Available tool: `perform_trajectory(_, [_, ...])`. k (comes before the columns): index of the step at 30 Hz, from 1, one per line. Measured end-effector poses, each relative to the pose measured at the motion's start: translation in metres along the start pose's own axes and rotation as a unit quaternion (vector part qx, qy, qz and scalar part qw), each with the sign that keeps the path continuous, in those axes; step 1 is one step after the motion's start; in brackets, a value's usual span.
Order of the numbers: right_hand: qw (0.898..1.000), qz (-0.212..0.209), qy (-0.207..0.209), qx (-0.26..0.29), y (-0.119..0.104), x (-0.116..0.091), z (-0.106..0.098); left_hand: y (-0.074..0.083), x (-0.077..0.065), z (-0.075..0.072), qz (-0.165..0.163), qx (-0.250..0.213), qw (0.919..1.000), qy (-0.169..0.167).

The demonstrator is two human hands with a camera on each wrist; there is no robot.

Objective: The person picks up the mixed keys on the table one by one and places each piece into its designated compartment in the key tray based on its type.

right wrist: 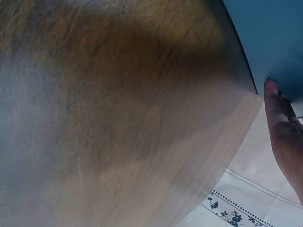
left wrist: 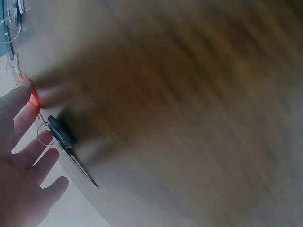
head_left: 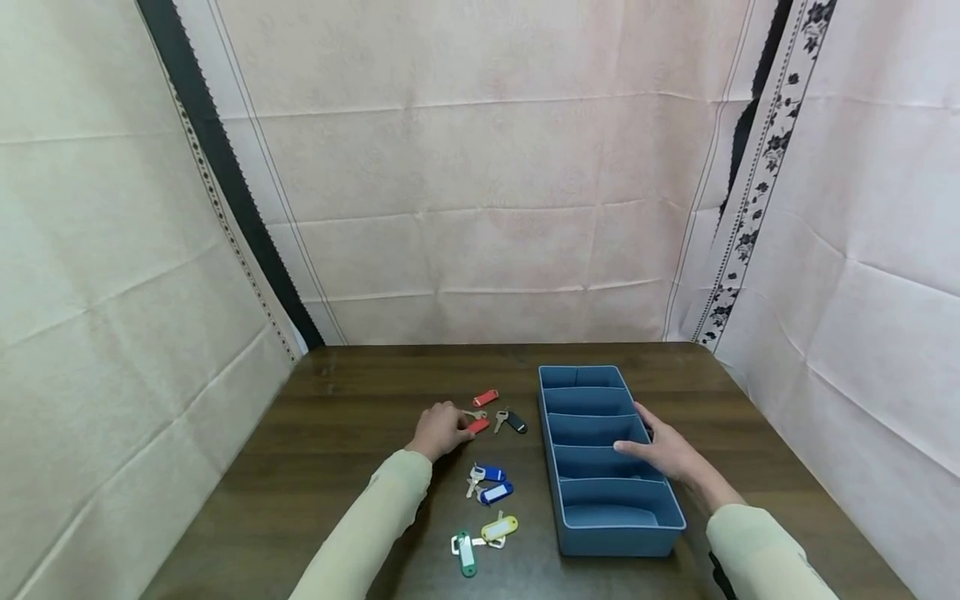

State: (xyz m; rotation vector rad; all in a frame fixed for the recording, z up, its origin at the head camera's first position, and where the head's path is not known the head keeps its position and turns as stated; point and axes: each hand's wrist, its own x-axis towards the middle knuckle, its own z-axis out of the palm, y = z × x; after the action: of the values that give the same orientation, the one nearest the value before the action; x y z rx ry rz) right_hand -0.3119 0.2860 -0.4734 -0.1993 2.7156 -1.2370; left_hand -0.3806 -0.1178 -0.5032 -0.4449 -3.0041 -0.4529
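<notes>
My left hand (head_left: 441, 430) pinches a red key tag (head_left: 477, 426) between thumb and index finger, low over the table; its other fingers are spread in the left wrist view. Another red key tag (head_left: 486, 397) lies just beyond it. Close by on the right is a dark key tag (head_left: 516, 422) with a key; the left wrist view has this dark tag (left wrist: 61, 132) near the outer fingers. My right hand (head_left: 667, 454) grips the right wall of a blue compartment box (head_left: 611, 543), thumb over the rim and fingers along the outside.
Nearer on the table (head_left: 375, 375) lie blue key tags (head_left: 496, 493) with keys. A yellow key tag (head_left: 499, 528) and a green key tag (head_left: 467, 555) are at the front. Pale cloth (head_left: 480, 208) hangs behind the table and on both sides.
</notes>
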Motion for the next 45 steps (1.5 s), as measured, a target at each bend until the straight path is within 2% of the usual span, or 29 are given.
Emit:
perform_trajectory(8, [1.0,0.0,0.0,0.0,-0.001,-0.001,0.0,0.002,0.001,-0.001,-0.028,-0.038,0.9988,-0.01])
perform_trajectory(14, [1.0,0.001,0.003,0.001,0.0,0.0,0.0,0.003,0.0,-0.002,-0.015,-0.053,0.9984,-0.011])
perform_trajectory(19, [1.0,-0.006,0.005,-0.001,0.0,-0.001,0.001,0.002,0.0,0.0,-0.011,-0.081,0.9966,0.003])
perform_trajectory(24, [1.0,-0.004,0.007,0.001,0.001,-0.002,0.001,0.002,0.001,-0.003,-0.022,-0.151,0.9881,0.019])
perform_trajectory(27, [1.0,-0.004,0.007,0.003,0.001,-0.002,0.001,0.001,0.002,-0.007,-0.018,-0.18,0.9831,0.03])
perform_trajectory(38, [1.0,-0.011,0.008,0.014,0.0,-0.003,0.002,0.008,0.007,-0.024,-0.019,-0.263,0.9618,0.073])
perform_trajectory(42, [1.0,-0.014,0.011,0.015,0.0,-0.003,0.002,0.016,0.013,-0.03,-0.024,-0.294,0.9522,0.077])
perform_trajectory(45, [1.0,-0.012,0.012,0.015,0.001,-0.003,0.002,0.023,0.019,-0.036,-0.023,-0.3,0.95,0.082])
